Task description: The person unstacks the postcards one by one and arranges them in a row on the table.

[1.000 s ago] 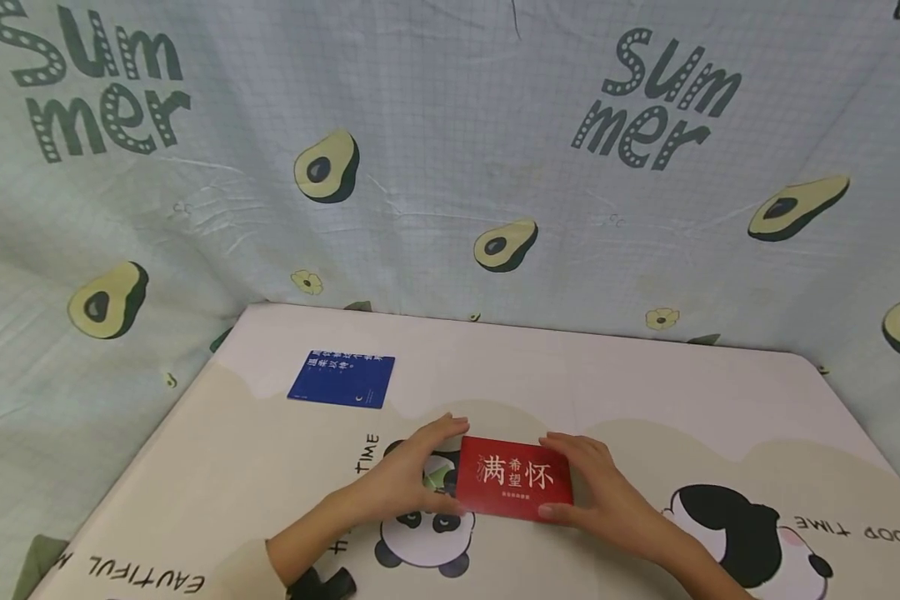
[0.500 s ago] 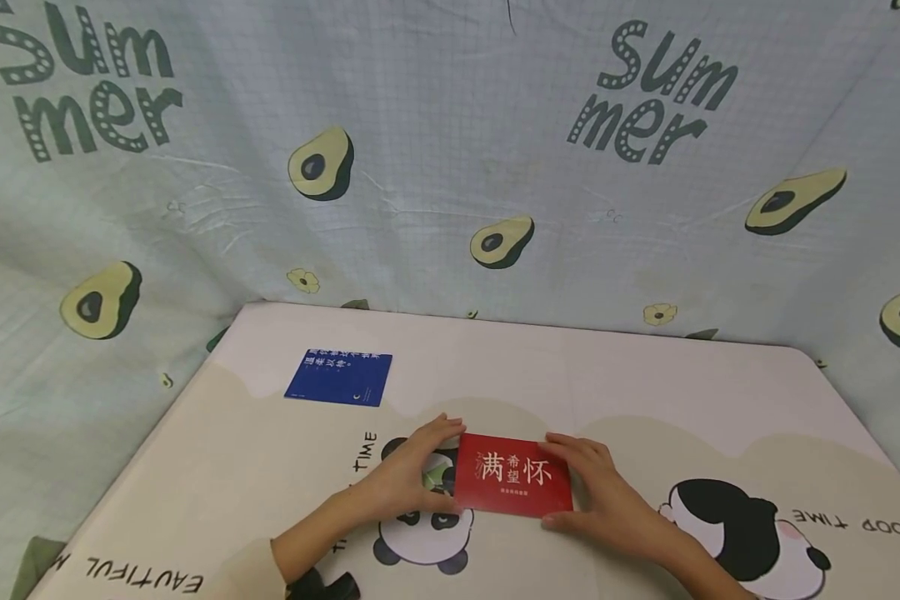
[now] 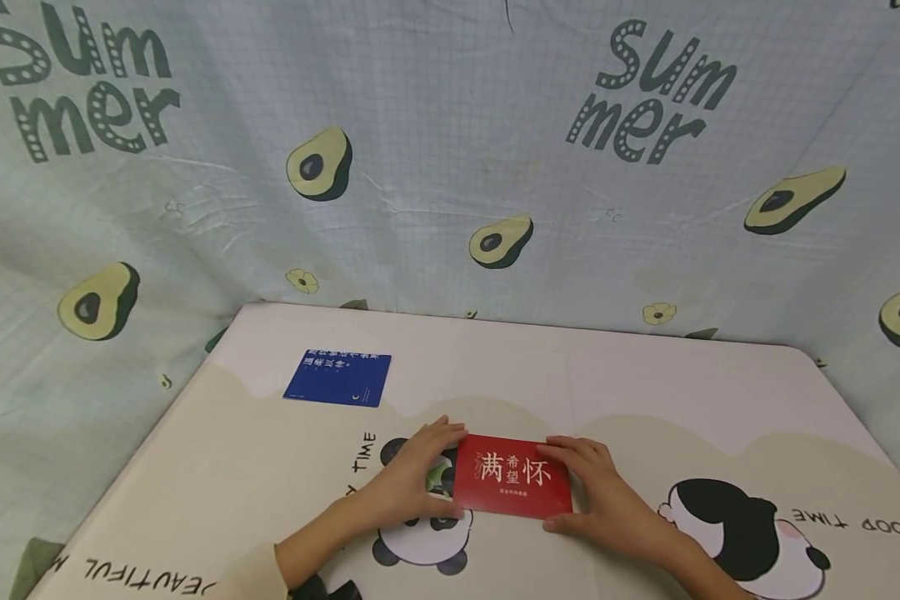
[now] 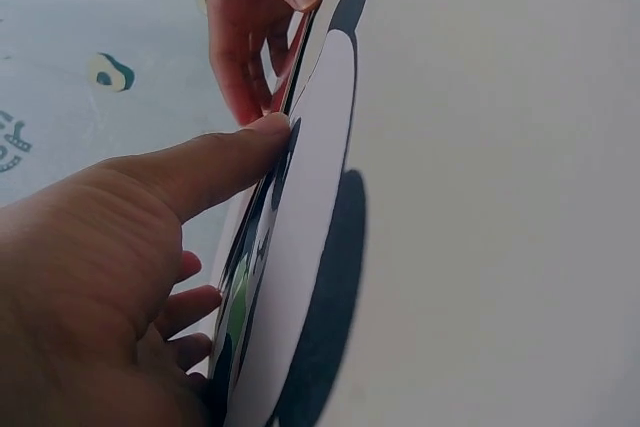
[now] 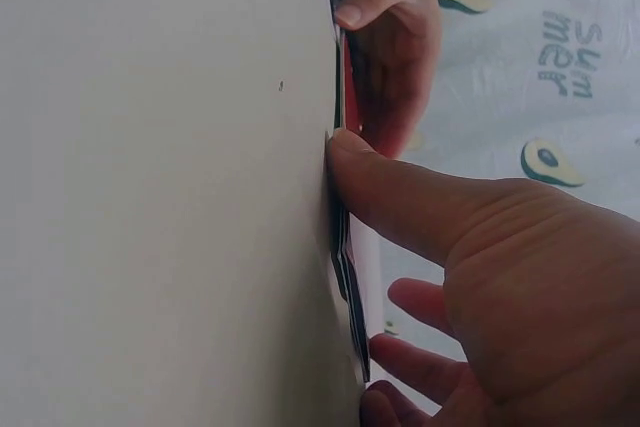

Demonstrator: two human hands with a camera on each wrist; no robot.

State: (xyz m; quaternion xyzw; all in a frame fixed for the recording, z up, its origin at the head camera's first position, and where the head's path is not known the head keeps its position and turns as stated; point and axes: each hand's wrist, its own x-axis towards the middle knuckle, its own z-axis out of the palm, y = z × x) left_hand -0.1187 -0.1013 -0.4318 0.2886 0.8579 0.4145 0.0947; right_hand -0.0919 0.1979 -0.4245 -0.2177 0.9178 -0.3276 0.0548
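A red card (image 3: 513,477) with white printed characters lies between both hands in the head view. My left hand (image 3: 408,475) holds its left end, thumb by the near corner and fingers by the far one. My right hand (image 3: 607,492) grips the right end the same way, its fingertips over the top corner. Seen edge-on in the right wrist view, several thin dark layers show beside the right thumb (image 5: 352,147). The left thumb (image 4: 265,132) meets the near edge in the left wrist view.
A blue card (image 3: 337,379) with white characters lies farther back on the left of the table (image 3: 645,383). The tabletop carries panda and dog prints. Behind it hangs an avocado-patterned cloth (image 3: 420,167). A black object (image 3: 330,590) shows at the bottom edge near the left sleeve.
The right thumb has slid slightly off the red card's face toward its lower corner. Both hands otherwise stay around the card; the head view has shifted slightly.
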